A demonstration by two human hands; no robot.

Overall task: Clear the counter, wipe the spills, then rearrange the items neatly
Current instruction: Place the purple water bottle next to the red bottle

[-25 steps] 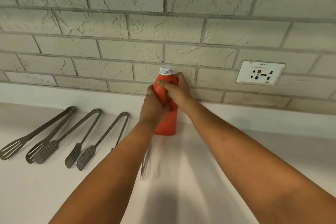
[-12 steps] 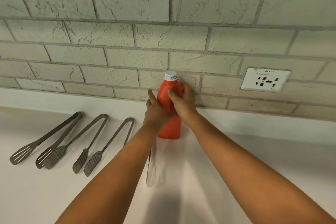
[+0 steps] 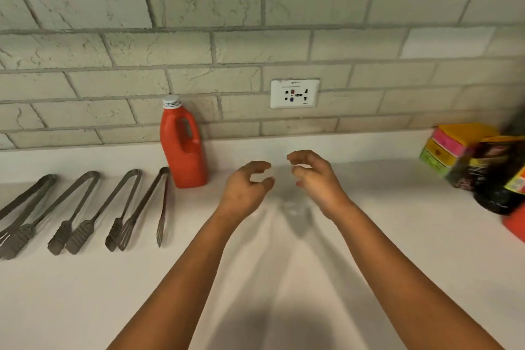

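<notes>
An orange-red bottle [image 3: 183,148] with a white cap stands upright on the white counter [image 3: 284,264] against the brick wall. Several metal tongs [image 3: 85,207] lie in a row to its left. My left hand [image 3: 245,187] and my right hand [image 3: 312,176] hover over the counter to the right of the bottle, apart from it. Both have loosely curled fingers and hold nothing.
A wall socket [image 3: 295,93] sits above the counter. At the right edge stand a stack of coloured boxes [image 3: 451,145], a dark packet [image 3: 500,173] and part of an orange object [image 3: 515,224].
Both hands let go of the orange-red bottle and moved right, away from it. The view swung right, bringing the boxes and packet into sight.
</notes>
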